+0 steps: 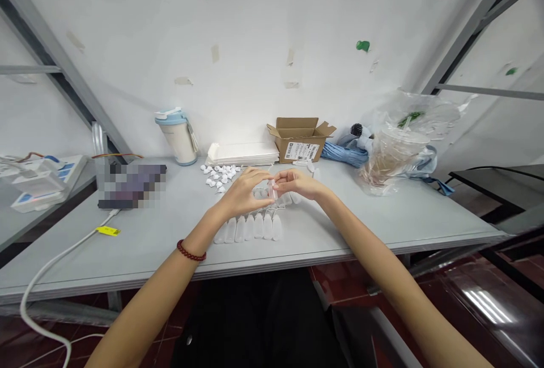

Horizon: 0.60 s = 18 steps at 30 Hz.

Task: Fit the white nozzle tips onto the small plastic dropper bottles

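Note:
A small translucent plastic bottle (272, 189) is held up over the table between my two hands. My left hand (244, 193) is closed on it, with the thumb near its lower end and the fingers near its upper end. On the other side, the fingers of my right hand (296, 183) pinch the same bottle. Beneath and in front of the hands lies a row of similar translucent bottles (258, 226) on the table. More bottles (292, 198) are partly hidden behind my hands. Small white pieces, like caps (220, 175), lie scattered beyond my left hand.
At the back stand a blue-lidded tumbler (178, 137), a white flat stack (244, 154) and an open cardboard box (300, 144). Blue cloth (346, 153) and a plastic bag with a cup (395, 153) are at right. A cable (63, 255) crosses the left side beside a pixelated device (134, 187).

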Tool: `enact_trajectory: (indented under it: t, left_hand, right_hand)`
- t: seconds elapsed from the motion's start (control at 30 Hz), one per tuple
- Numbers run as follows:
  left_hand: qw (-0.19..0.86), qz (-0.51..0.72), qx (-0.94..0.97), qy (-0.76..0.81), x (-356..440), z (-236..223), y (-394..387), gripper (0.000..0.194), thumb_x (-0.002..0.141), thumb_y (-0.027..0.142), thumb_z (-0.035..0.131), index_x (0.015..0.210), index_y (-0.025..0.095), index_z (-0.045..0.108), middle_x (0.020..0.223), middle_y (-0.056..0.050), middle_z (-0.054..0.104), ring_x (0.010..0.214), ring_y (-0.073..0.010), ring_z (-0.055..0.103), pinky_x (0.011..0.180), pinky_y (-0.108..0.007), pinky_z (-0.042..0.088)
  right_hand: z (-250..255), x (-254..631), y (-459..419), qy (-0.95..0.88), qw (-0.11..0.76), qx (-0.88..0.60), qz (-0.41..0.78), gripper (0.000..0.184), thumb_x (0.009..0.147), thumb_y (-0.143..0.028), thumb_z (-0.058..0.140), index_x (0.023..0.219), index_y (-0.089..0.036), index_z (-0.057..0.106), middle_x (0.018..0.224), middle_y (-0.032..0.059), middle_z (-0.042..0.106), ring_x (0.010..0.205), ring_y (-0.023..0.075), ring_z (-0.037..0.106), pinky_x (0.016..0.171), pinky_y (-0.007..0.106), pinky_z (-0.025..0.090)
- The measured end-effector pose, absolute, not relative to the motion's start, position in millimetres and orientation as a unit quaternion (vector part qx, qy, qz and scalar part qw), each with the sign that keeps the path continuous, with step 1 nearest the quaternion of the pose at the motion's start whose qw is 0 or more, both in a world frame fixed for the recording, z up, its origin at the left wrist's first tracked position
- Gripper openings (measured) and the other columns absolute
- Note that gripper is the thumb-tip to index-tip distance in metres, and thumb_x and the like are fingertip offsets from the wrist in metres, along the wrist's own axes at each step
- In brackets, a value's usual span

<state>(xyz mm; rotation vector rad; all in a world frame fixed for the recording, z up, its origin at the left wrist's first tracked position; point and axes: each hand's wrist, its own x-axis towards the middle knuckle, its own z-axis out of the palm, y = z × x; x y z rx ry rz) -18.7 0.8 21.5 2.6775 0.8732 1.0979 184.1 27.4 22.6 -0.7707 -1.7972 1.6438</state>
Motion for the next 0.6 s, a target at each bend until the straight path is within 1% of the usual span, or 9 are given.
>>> enact_trajectory:
  t: [0.07,0.13,0.23,0.3,0.37,0.5,0.6]
  left_hand:
    - [0.079,0.348,0.894,0.269,-16.9,24.6,-5.4,0.042,0.07,0.029,0.072,0.108,0.019,0.06,0.109,-0.008,0.064,0.105,-0.0258,0.052,0.09,-0.042,0.044]
    - [0.103,0.324,0.907,0.249,-13.8,28.8,-14.7,0.04,0.071,0.029,0.071,0.109,0.02,0.06,0.109,-0.006,0.064,0.105,-0.0251,0.052,0.09,-0.04,0.044]
    - [0.136,0.26,0.928,0.23,-7.0,34.9,-32.1,0.037,0.073,0.024,0.067,0.109,0.023,0.061,0.109,-0.005,0.064,0.103,-0.0245,0.052,0.087,-0.038,0.045]
    - [0.137,0.212,0.942,0.222,-1.3,37.1,-42.9,0.035,0.072,0.021,0.065,0.107,0.022,0.061,0.103,-0.005,0.064,0.1,-0.0246,0.053,0.087,-0.037,0.045]
    - [0.126,0.173,0.953,0.213,4.8,36.9,-50.7,0.032,0.072,0.021,0.065,0.104,0.021,0.062,0.099,-0.005,0.065,0.097,-0.0249,0.053,0.085,-0.037,0.044]
    - [0.083,0.118,0.964,0.225,15.3,30.8,-55.5,0.024,0.073,0.027,0.063,0.094,0.016,0.065,0.087,-0.007,0.064,0.089,-0.0253,0.051,0.079,-0.036,0.044]
    - [0.04,0.086,0.964,0.247,19.2,26.3,-52.8,0.023,0.073,0.03,0.062,0.09,0.014,0.065,0.082,-0.008,0.062,0.086,-0.025,0.05,0.077,-0.035,0.044]
  right_hand:
    - [27.9,193.8,28.4,-0.684,0.233,-0.289,0.628,0.026,0.065,-0.03,0.075,0.083,-0.014,0.066,0.072,0.0033,0.071,0.067,0.0175,0.069,0.068,0.031,0.054]
    - [34.0,202.4,27.5,-0.69,0.161,-0.29,0.643,0.027,0.066,-0.031,0.075,0.083,-0.012,0.066,0.075,0.0064,0.072,0.067,0.0189,0.07,0.06,0.027,0.054]
    - [42.0,211.3,25.0,-0.698,0.024,-0.283,0.657,0.03,0.065,-0.035,0.075,0.081,-0.01,0.068,0.078,0.0113,0.073,0.066,0.0203,0.07,0.05,0.023,0.051]
    - [44.8,214.6,24.4,-0.703,-0.041,-0.279,0.653,0.032,0.064,-0.036,0.076,0.081,-0.009,0.069,0.077,0.0123,0.074,0.067,0.021,0.071,0.047,0.022,0.05]
    - [45.2,216.5,25.2,-0.706,-0.071,-0.281,0.646,0.034,0.064,-0.038,0.075,0.081,-0.009,0.07,0.077,0.0124,0.074,0.067,0.0213,0.071,0.045,0.021,0.049]
    - [41.6,217.8,29.1,-0.708,-0.092,-0.28,0.641,0.037,0.066,-0.043,0.074,0.082,-0.01,0.07,0.079,0.0111,0.074,0.068,0.0208,0.071,0.043,0.02,0.048]
    - [39.5,217.0,30.9,-0.71,-0.104,-0.278,0.639,0.039,0.066,-0.044,0.074,0.081,-0.009,0.068,0.078,0.0096,0.074,0.069,0.0197,0.071,0.044,0.019,0.048]
